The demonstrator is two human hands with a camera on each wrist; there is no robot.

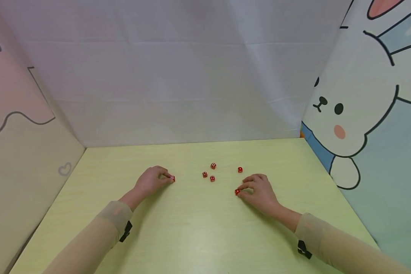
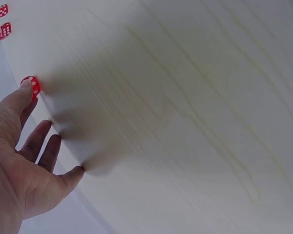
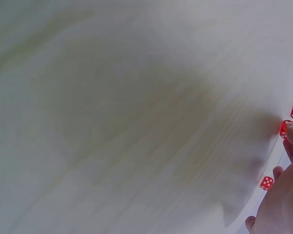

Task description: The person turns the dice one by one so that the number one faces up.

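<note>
My left hand [image 1: 155,179] pinches a red die [image 2: 31,86] with white pips between thumb and forefinger, low over the table at left of centre. In the left wrist view its other fingertips touch the tabletop. Another red die [image 1: 237,192] is pinched by the thumb and forefinger of my right hand [image 1: 259,193], right of centre. The right wrist view catches only part of that hand at its right edge. Between the hands lies a loose group of dice [image 1: 212,178], and a single die [image 1: 240,169] sits just beyond the right hand.
The pale yellow table [image 1: 191,228] ends at a white cloth backdrop [image 1: 178,76]. Printed side panels flank it, the right one [image 1: 380,160] showing a cartoon rabbit. Both forearms, in beige sleeves, reach in from the near edge.
</note>
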